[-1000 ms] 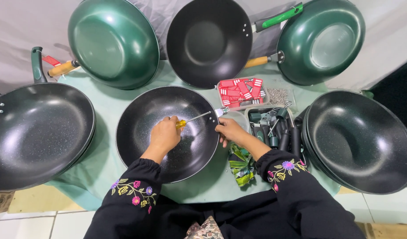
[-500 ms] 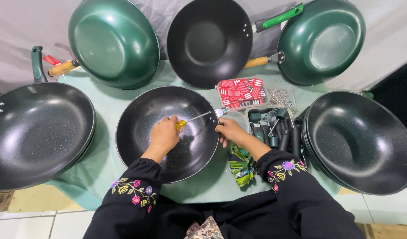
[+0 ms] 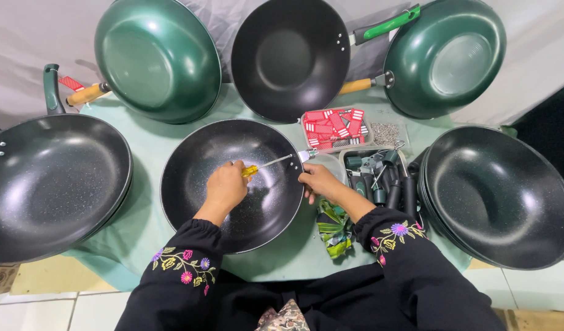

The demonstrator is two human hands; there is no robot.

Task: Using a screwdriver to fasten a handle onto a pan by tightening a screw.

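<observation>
Head view: the black pan (image 3: 233,184) lies on the bench. Inside it, the left hand (image 3: 225,187) clamps a yellow-handled screwdriver (image 3: 266,165); at its right rim, the right hand (image 3: 318,181) grips. The pan looks heavy, stiff and slick; hold it by the rim.

red-white labels (image 3: 332,125) in clear tray, green wrappers (image 3: 334,228) below

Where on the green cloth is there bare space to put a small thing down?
Bare green cloth shows between the left black pan and the middle pan, and along the near edge by the sleeves. The right side is crowded: tray of handles, red packets, stacked pans.
</observation>
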